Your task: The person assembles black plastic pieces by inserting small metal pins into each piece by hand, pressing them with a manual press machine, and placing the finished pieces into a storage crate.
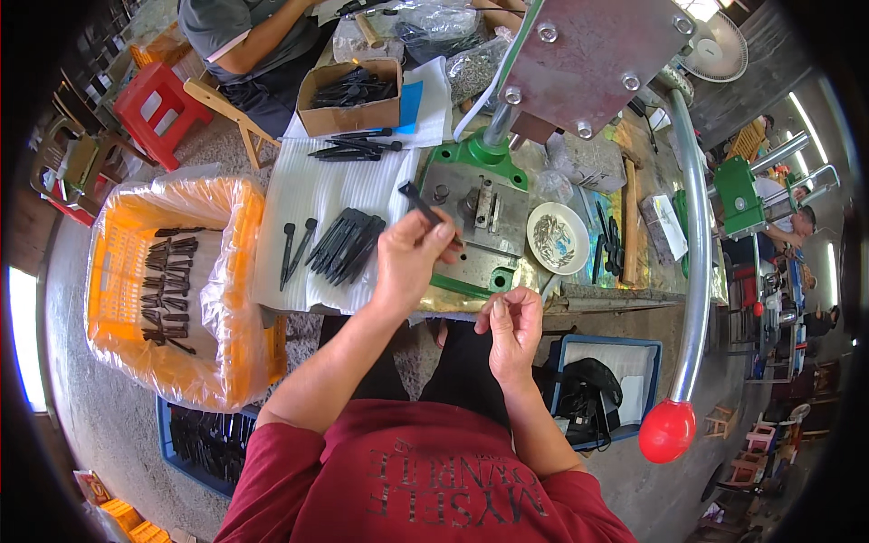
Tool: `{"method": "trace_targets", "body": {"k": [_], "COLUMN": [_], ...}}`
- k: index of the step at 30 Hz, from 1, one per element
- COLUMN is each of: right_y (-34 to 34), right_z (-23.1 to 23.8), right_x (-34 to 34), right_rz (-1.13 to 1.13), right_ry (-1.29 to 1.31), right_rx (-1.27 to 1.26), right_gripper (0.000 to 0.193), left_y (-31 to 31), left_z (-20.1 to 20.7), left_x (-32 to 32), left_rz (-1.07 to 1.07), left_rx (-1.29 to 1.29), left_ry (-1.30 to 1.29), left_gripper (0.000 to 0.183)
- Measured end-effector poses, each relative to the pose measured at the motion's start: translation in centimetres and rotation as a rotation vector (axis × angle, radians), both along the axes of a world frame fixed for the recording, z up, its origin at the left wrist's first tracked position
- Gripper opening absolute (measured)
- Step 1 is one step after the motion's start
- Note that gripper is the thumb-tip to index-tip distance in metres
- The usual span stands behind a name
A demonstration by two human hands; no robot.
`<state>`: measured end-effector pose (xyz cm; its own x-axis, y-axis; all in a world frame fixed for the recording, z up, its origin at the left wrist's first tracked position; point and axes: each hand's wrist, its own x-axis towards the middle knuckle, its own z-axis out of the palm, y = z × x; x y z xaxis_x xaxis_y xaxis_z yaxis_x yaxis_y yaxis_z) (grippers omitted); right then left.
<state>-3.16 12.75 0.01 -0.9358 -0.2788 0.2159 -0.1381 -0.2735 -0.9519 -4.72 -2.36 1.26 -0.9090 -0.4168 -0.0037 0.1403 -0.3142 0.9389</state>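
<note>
My left hand (405, 262) grips a slim black part with a wide flat end (415, 199), held over the near left side of the press's metal plate (471, 262). A small metal fixture (489, 206) is mounted on that plate. My right hand (514, 333) is in front of the bench edge, thumb and fingers pinched together; whatever is between them is too small to make out. Left of my left hand, a pile of similar black parts (347, 244) lies on white foam sheet (281, 195), with a couple of loose black parts (297, 251) beside it. Small metal pins fill part of a white bowl (556, 238) right of the plate.
The press lever's red ball (667, 432) hangs at the right. An orange crate (113, 271) with a plastic liner holds rows of black parts at left. A cardboard box (353, 118) of parts, a hammer (630, 217) and a blue bin (656, 348) are around. Another person (244, 41) sits opposite.
</note>
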Motion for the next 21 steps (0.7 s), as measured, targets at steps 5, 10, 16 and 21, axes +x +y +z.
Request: {"method": "trace_targets", "body": {"k": [5, 10, 16, 21], "right_y": [1.6, 3.2, 4.4, 4.4], "right_z": [-0.6, -1.2, -2.0, -2.2], "right_x": [0.2, 0.5, 0.8, 0.8], "right_rz": [-0.014, -0.074, -0.122, -0.126], "right_ry": [-0.027, -0.056, -0.084, -0.089], "right_rx": [0.016, 0.045, 0.052, 0.059], "right_gripper": [0.01, 0.011, 0.012, 0.011], "left_y": [-1.0, -1.2, -1.0, -0.8], "left_z": [0.4, -0.1, 0.2, 0.3], "left_x": [-4.5, -6.5, -6.6, -6.7], "left_rz": [0.017, 0.017, 0.023, 0.039], "left_rx": [-0.104, -0.403, -0.472, -0.472], "left_ry": [0.09, 0.056, -0.01, -0.027], "left_gripper": [0.007, 0.006, 0.006, 0.007]}}
